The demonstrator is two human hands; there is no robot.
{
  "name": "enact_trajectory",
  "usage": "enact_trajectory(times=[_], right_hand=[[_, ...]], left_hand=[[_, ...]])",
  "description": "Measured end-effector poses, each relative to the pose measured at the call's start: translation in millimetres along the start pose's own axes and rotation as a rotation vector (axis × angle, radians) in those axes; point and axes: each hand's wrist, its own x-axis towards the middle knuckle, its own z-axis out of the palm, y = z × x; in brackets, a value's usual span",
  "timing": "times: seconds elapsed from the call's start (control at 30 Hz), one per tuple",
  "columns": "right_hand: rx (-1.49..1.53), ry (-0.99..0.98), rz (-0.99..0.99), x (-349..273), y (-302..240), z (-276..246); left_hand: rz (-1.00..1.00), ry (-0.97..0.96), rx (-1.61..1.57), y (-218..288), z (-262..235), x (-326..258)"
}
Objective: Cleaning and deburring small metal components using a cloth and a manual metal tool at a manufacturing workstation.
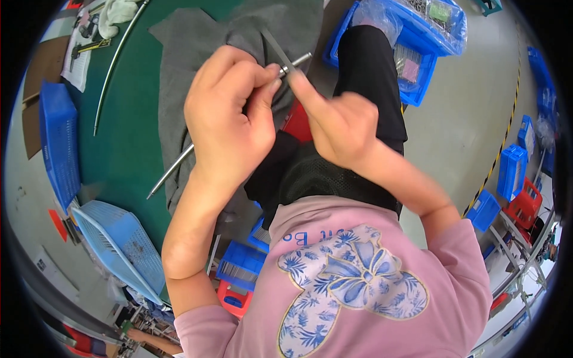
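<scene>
My left hand pinches a slim shiny metal rod between thumb and fingers. The rod runs slantwise through the hand, its lower end over the green table and its upper tip poking out past the fingertips. A thin, flat grey file-like strip crosses the rod near that tip. My right hand grips the strip's near end, with the index finger stretched along it; the rest of its grip is partly hidden. Under both hands lies a grey cloth, draped over the table edge.
Another long metal rod lies on the green table, with a caliper at far left. Light-blue and dark-blue baskets stand along the left edge. Blue bins with metal parts sit at right, beyond my leg.
</scene>
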Motion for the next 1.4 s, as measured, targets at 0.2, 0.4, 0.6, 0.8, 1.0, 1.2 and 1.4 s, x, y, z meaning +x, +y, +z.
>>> enact_trajectory(times=[0.2,0.4,0.6,0.8,1.0,1.2,1.4], right_hand=[[-0.015,0.014,0.068,-29.8,-8.8,-1.4],[0.048,-0.022,-0.017,1.0,-0.7,-1.7],[0.028,-0.019,0.034,-4.2,-6.8,-5.1],[-0.026,0.002,0.015,-37.9,-1.7,-4.2],[0.033,-0.171,0.030,-65.0,7.2,-26.7],[0.071,-0.167,0.129,-66.8,7.0,-35.4],[0.118,-0.119,0.190,-68.3,6.6,-33.8]], left_hand=[[0.009,-0.010,0.034,2.3,0.7,-1.7],[-0.022,-0.004,0.000,1.9,0.2,-0.6],[-0.005,-0.004,0.009,2.5,1.2,-0.6],[-0.009,-0.015,0.002,1.7,-1.1,1.4],[-0.023,-0.036,0.041,1.9,-4.7,0.2],[-0.052,-0.042,0.015,2.7,-5.6,0.8],[-0.055,-0.004,-0.008,2.3,-0.5,-1.4]])
